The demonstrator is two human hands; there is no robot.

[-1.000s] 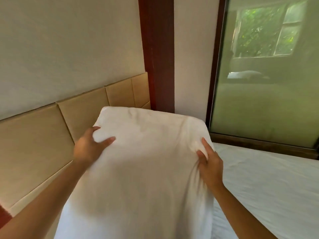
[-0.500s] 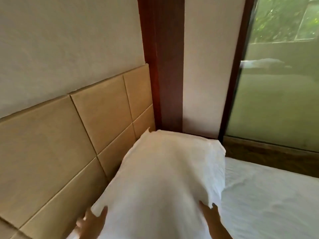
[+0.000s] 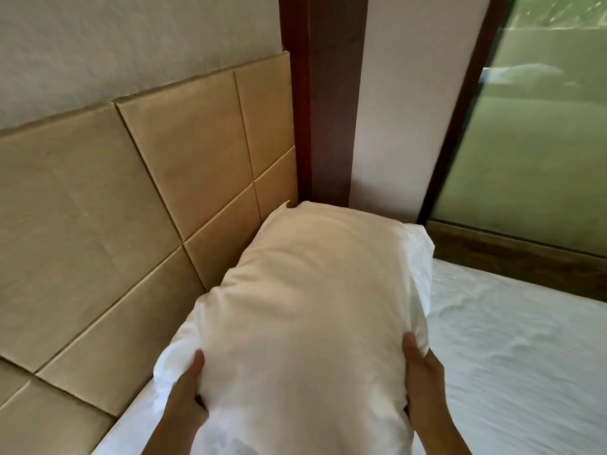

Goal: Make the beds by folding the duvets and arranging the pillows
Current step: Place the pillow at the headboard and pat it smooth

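Left hand (image 3: 185, 392) grips the near-left edge of the white pillow (image 3: 315, 307), thumb laid over the top face, the other fingers tucked below and out of sight. Right hand (image 3: 423, 385) holds the opposite near edge the same way: thumb pressed on top, fingers curled beneath the fabric. Both forearms enter from the bottom of the view. The pillow runs lengthwise away from the person, plump, lightly creased, its case bunched in small folds along the right side. Its far end sits in the corner where the tan padded headboard (image 3: 98, 208) meets the dark red-brown wooden post (image 3: 325, 93); its left long side lies just beside the headboard panels. Cannot tell whether the near end rests on the bed or is held slightly off it. White wrinkled bed sheet (image 3: 509, 372) spreads to the right of the pillow. Beyond it, a dark wooden sill (image 3: 525, 257) under a greenish glass panel (image 3: 542, 142). A pale strip of wall (image 3: 410, 93) between post and glass.
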